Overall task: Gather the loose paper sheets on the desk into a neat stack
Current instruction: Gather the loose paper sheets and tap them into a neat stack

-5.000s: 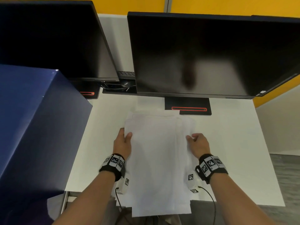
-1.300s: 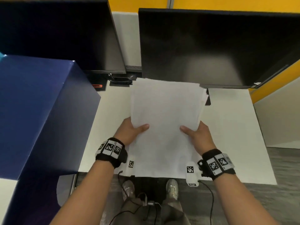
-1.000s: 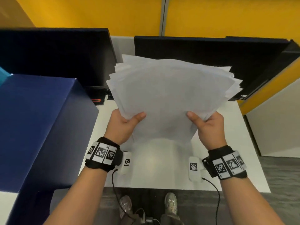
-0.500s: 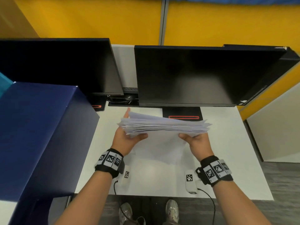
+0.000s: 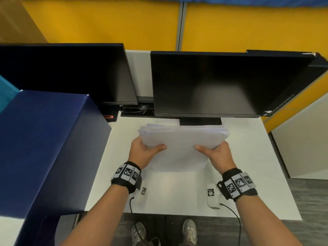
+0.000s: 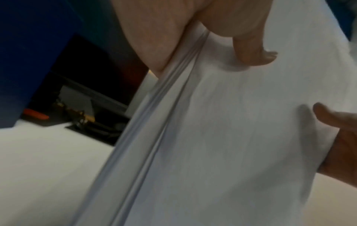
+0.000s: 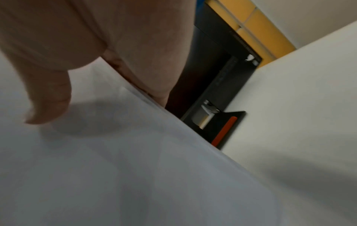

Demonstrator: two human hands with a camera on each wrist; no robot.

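Observation:
A stack of white paper sheets [image 5: 181,141] stands tilted on the white desk [image 5: 248,157], its lower edge toward me. My left hand [image 5: 143,151] grips the stack's left side, thumb on the front face. My right hand [image 5: 215,154] grips the right side the same way. The left wrist view shows the layered sheet edges [image 6: 154,122] under my left thumb [image 6: 253,53], uneven and slightly fanned. The right wrist view shows my right thumb [image 7: 50,100] lying on the top sheet [image 7: 115,168]. The fingers behind the stack are hidden.
Two dark monitors [image 5: 213,82] stand along the back of the desk, the right one's stand base [image 5: 200,121] just behind the stack. A tall dark blue box [image 5: 44,148] rises at the left. Yellow partition panels [image 5: 124,23] close the back. Cables hang from both wristbands.
The sheets were lifted off the desk and raised upright about a second ago, then lowered. Since half a second ago the stack has tipped so its front face shows more.

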